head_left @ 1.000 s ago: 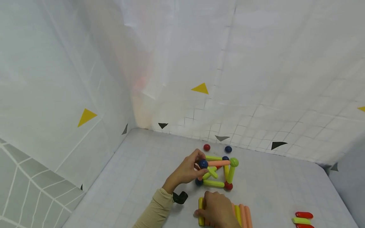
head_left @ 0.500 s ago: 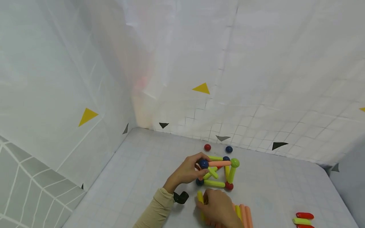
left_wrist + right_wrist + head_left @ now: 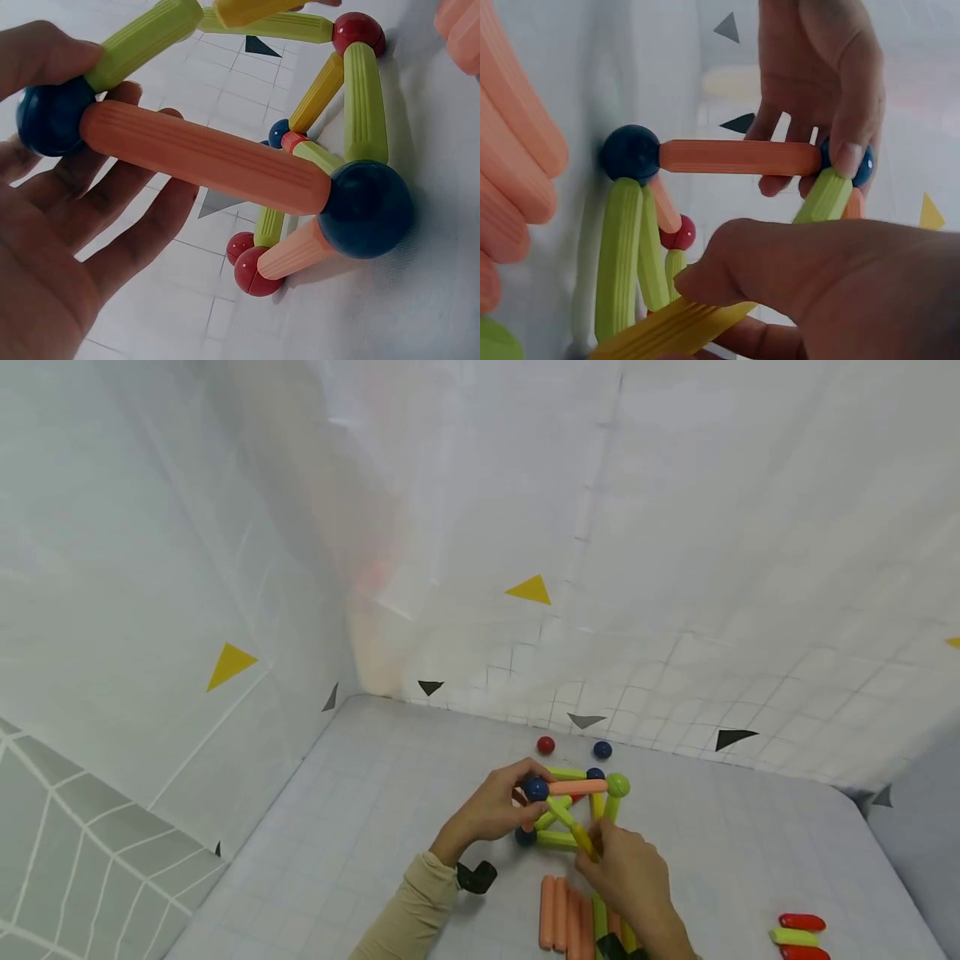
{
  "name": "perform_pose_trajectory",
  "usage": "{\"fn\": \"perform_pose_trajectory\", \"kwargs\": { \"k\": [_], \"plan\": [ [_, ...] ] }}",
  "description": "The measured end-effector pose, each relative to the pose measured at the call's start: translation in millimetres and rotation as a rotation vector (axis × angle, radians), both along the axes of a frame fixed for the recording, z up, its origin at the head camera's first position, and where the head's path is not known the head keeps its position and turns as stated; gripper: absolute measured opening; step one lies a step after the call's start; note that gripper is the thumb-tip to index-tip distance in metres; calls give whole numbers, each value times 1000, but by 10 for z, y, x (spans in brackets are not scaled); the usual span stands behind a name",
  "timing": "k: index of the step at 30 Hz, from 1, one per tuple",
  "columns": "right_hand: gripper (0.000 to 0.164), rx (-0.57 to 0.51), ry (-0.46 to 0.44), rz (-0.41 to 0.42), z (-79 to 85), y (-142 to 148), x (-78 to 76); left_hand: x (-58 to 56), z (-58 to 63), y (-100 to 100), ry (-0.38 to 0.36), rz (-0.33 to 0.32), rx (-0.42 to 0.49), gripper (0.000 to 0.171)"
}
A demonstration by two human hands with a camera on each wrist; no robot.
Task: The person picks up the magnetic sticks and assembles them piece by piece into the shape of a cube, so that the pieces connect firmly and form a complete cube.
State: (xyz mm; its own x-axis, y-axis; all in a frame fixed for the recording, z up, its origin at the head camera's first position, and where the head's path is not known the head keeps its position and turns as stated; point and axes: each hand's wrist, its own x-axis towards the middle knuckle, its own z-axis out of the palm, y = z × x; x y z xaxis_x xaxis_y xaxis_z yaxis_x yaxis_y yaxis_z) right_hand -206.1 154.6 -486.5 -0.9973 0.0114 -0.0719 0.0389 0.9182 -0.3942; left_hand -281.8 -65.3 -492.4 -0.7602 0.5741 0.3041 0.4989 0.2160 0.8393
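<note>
A frame of ribbed magnetic rods and balls stands on the white surface. My left hand [image 3: 487,806] grips the blue ball [image 3: 536,789] at its upper left corner, thumb at the base of a lime green rod [image 3: 146,45] that juts out from the ball. An orange rod [image 3: 202,154] runs from this ball to a lower blue ball [image 3: 371,210]. My right hand [image 3: 633,870] pinches a yellow rod [image 3: 675,330] between thumb and fingers. The yellow rod's far end is right at the free end of the green rod. My right hand hides the frame's red corner ball [image 3: 358,34] in the head view.
Several orange rods [image 3: 549,910] lie in a row in front, partly under my right forearm. Behind the frame sit a loose red ball [image 3: 546,745] and a blue ball [image 3: 602,749]. Red rods [image 3: 802,922] and a green rod [image 3: 795,937] lie far right. A white sheet wall [image 3: 465,635] closes the back.
My right hand has picked the yellow rod from the left end of the row and carried it up and right to the green rod. My left hand keeps its grip on the blue ball.
</note>
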Motion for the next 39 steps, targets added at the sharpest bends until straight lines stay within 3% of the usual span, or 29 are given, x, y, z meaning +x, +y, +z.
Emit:
{"fn": "perform_pose_trajectory", "kwargs": {
  "k": [10, 23, 26, 32, 36, 39],
  "plan": [
    [30, 7, 86, 12, -33, -54, -15, -2, 5, 3, -17, 10, -9, 34],
    [31, 37, 58, 19, 28, -30, -15, 2, 16, -1, -31, 11, -21, 35],
    [32, -7, 55, 24, 51, 15, 25, 9, 13, 0, -35, 15, -21, 35],
    [29, -199, 58, 48, 143, 127, 79, 8, -4, 1, -19, 17, -19, 35],
    [25, -216, 36, 54, 207, 202, 72, 4, 0, 3, -16, 21, -22, 35],
    [32, -185, -15, 82, 241, 240, 59, 4, 2, 4, -17, 23, -24, 35]
  ]
}}
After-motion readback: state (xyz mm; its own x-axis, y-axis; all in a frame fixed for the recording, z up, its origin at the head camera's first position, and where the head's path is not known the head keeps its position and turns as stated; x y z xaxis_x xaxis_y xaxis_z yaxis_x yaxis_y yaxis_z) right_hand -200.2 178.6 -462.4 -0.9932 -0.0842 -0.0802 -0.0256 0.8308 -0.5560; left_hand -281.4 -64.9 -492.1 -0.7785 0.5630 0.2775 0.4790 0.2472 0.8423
